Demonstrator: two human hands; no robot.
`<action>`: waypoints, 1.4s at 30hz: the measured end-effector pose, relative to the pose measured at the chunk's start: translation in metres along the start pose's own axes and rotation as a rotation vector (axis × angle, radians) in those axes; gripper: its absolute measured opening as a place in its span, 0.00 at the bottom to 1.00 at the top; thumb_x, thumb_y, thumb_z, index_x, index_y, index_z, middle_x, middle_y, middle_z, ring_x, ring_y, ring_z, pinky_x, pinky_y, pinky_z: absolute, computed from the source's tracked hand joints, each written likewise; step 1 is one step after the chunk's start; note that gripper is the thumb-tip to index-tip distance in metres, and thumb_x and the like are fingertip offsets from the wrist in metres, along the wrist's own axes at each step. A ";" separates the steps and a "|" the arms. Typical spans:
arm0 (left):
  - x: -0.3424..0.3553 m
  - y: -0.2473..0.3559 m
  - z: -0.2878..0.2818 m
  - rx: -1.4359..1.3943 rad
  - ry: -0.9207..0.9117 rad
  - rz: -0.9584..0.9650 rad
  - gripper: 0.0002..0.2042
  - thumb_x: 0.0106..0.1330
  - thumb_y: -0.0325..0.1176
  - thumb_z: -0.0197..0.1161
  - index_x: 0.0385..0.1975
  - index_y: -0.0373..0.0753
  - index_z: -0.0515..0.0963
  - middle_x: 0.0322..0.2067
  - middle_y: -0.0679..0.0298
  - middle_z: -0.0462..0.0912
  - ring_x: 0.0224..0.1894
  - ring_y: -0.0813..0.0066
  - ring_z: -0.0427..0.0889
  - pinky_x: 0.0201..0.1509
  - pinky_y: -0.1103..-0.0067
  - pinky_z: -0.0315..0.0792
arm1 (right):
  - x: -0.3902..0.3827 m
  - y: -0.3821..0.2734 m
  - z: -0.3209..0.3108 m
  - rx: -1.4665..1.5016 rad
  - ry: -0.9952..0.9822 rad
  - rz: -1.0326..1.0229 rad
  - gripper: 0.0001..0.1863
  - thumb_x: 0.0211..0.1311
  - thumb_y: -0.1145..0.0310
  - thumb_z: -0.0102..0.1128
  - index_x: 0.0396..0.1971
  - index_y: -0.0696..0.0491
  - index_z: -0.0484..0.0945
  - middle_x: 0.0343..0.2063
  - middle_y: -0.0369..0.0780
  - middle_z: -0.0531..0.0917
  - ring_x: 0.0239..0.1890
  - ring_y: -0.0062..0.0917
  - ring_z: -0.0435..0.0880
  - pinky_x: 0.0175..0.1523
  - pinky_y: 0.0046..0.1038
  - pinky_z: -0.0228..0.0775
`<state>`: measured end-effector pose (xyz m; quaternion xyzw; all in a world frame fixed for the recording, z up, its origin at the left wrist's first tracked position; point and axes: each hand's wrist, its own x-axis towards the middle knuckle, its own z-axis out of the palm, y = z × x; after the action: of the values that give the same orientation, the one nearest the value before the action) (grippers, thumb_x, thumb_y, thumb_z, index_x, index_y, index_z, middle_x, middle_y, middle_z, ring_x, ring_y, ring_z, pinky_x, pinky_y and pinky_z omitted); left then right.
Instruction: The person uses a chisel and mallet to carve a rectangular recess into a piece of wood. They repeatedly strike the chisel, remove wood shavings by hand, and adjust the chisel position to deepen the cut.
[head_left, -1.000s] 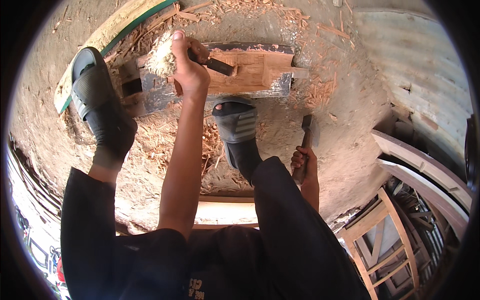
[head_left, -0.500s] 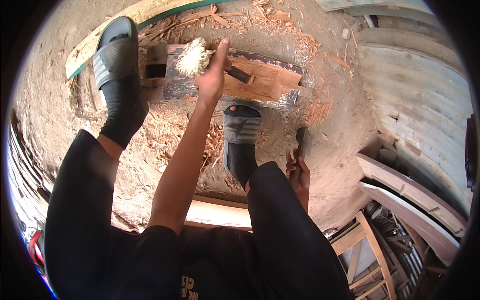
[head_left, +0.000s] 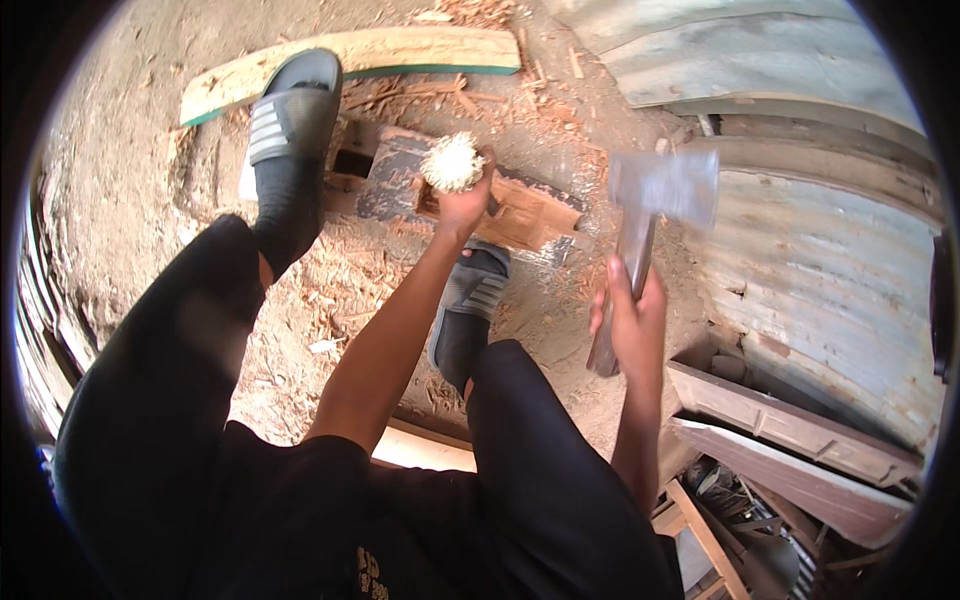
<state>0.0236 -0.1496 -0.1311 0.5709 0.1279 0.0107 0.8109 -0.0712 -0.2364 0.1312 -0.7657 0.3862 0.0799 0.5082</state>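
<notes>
My left hand (head_left: 463, 208) is closed around a chisel whose frayed, pale handle top (head_left: 452, 160) faces up at me. Its dark blade (head_left: 492, 206) reaches down into the carved recess of a wooden board (head_left: 540, 222) with peeling dark paint, lying on the ground. At the right, my right hand (head_left: 634, 310) grips the wooden handle of a hatchet, whose broad steel head (head_left: 663, 185) is raised and slightly blurred, right of the board. My sandalled feet (head_left: 295, 130) are at the board's left end and near edge.
A pale curved plank (head_left: 420, 48) with a green edge lies beyond the board among wood shavings (head_left: 565, 115). Corrugated metal sheets (head_left: 810, 270) stand along the right, with stacked boards (head_left: 790, 415) and a wooden frame (head_left: 700, 540) at lower right.
My right hand and the hatchet have risen from low beside my foot to higher at the right. The view has shifted, and my left hand still holds the chisel on the board.
</notes>
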 end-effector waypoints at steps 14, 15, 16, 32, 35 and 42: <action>-0.006 -0.037 -0.012 0.114 -0.171 -0.006 0.08 0.61 0.29 0.62 0.36 0.34 0.74 0.29 0.64 0.78 0.31 0.75 0.75 0.36 0.79 0.69 | 0.015 -0.034 0.094 -0.700 -0.320 -0.362 0.22 0.66 0.67 0.48 0.50 0.70 0.61 0.19 0.45 0.76 0.13 0.26 0.75 0.13 0.26 0.67; -0.010 -0.039 -0.012 0.113 -0.188 -0.024 0.07 0.61 0.29 0.62 0.36 0.34 0.74 0.29 0.65 0.78 0.31 0.76 0.75 0.35 0.79 0.69 | 0.007 -0.031 0.094 -0.612 -0.328 -0.279 0.23 0.66 0.68 0.46 0.53 0.70 0.59 0.20 0.45 0.76 0.12 0.25 0.73 0.11 0.24 0.66; -0.006 -0.042 -0.011 0.104 -0.189 -0.027 0.07 0.61 0.29 0.61 0.36 0.34 0.74 0.28 0.65 0.77 0.30 0.76 0.74 0.35 0.79 0.69 | 0.003 -0.033 0.093 -0.558 -0.322 -0.255 0.22 0.65 0.69 0.47 0.52 0.70 0.60 0.20 0.45 0.76 0.13 0.26 0.74 0.20 0.30 0.65; -0.004 -0.017 -0.026 0.125 -0.165 -0.105 0.10 0.65 0.37 0.55 0.37 0.37 0.68 0.21 0.69 0.66 0.25 0.78 0.64 0.32 0.79 0.61 | -0.002 -0.035 0.079 -0.763 -0.141 -0.469 0.12 0.57 0.83 0.47 0.40 0.73 0.69 0.33 0.58 0.76 0.19 0.31 0.81 0.20 0.24 0.77; 0.011 -0.011 -0.025 0.127 -0.164 -0.091 0.11 0.66 0.40 0.54 0.35 0.38 0.69 0.21 0.69 0.66 0.26 0.79 0.64 0.32 0.79 0.60 | -0.014 -0.050 0.069 -0.528 -0.175 -0.518 0.15 0.57 0.81 0.48 0.42 0.74 0.68 0.30 0.55 0.76 0.19 0.32 0.81 0.26 0.28 0.74; 0.021 -0.009 -0.013 0.096 -0.134 -0.161 0.16 0.68 0.46 0.53 0.30 0.38 0.70 0.21 0.70 0.65 0.27 0.80 0.64 0.33 0.80 0.58 | -0.066 -0.120 0.057 -0.510 -0.194 -0.860 0.13 0.57 0.76 0.51 0.41 0.67 0.70 0.12 0.36 0.72 0.13 0.21 0.73 0.30 0.23 0.68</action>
<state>0.0396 -0.1374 -0.1476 0.5965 0.1193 -0.0991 0.7875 -0.0204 -0.1324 0.2245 -0.9441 -0.0449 0.0258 0.3254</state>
